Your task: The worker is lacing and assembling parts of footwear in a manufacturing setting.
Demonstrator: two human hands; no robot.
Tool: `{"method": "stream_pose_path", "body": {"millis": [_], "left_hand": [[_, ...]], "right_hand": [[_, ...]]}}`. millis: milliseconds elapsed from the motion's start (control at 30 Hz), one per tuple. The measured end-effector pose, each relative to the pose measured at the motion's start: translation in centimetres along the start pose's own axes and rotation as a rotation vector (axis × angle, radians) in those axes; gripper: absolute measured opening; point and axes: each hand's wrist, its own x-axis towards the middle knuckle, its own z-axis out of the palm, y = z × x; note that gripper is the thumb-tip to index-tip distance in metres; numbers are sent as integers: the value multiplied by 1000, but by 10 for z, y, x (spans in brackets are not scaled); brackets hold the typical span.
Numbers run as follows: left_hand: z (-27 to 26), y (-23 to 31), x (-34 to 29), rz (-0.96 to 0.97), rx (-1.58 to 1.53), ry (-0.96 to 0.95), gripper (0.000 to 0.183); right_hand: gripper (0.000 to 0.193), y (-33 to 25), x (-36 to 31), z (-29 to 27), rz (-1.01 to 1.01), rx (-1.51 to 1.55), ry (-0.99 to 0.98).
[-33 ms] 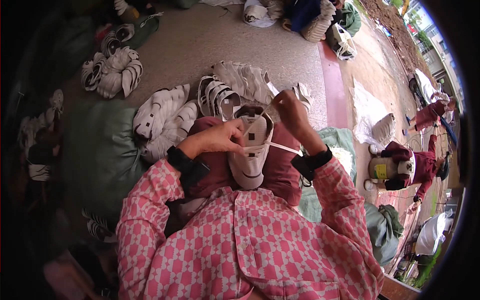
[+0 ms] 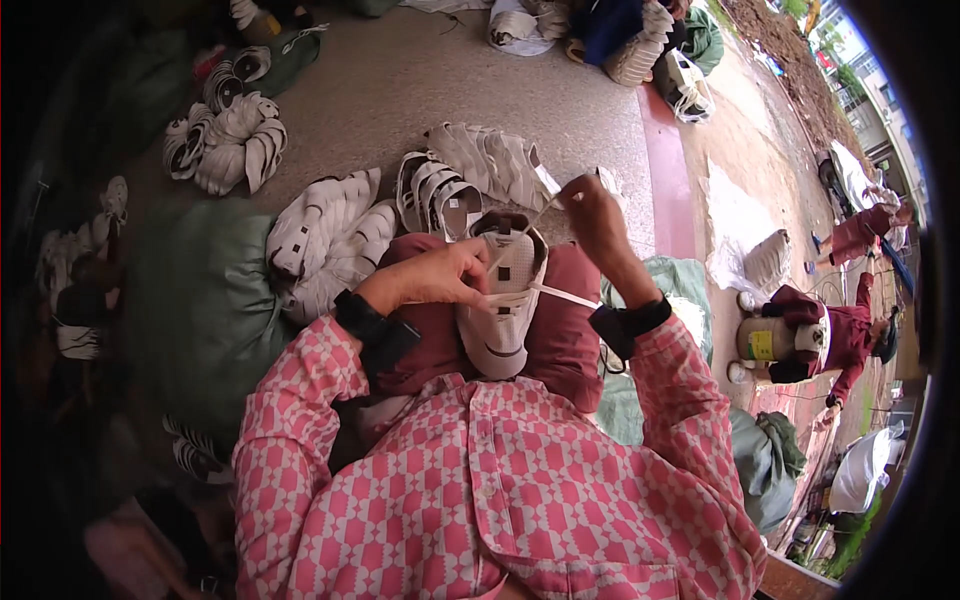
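Observation:
A pale shoe upper (image 2: 497, 345) with small dark square patches lies between my knees, its rounded end toward me. My left hand (image 2: 440, 275) is closed at its left side, thumb and fingers gripping the edge. Farther up and to the right, my right hand (image 2: 600, 222) pinches a thin white lace, which runs taut down to the upper near my left fingers. Another length of white lace (image 2: 570, 297) stretches from the upper across my right thigh. My left fingertips are partly hidden against the upper.
Stacked pale uppers (image 2: 325, 235) lie left of my knees, with more uppers (image 2: 490, 160) just ahead. A big green sack (image 2: 200, 310) stands at my left. White sheeting (image 2: 740, 215) and a person in dark red (image 2: 850, 325) are at the right. Another shoe pile (image 2: 235, 145) sits far left.
My right hand has moved slightly right and away from the upper, drawing the lace. My left hand and the upper stay in place.

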Motion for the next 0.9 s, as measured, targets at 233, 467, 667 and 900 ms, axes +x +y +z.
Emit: {"method": "stream_pose_path", "body": {"millis": [233, 467, 667, 900], "left_hand": [[-10, 8, 1, -95, -181, -135, 23], [-8, 2, 2, 10, -68, -88, 21], [-5, -4, 9, -14, -195, -48, 29], [-5, -4, 7, -54, -384, 8, 25]], "right_hand": [[19, 61, 27, -108, 16, 752, 495], [19, 138, 9, -189, 247, 1402, 501], [13, 179, -9, -217, 176, 1445, 487], [25, 205, -17, -228, 82, 1182, 595]]}}
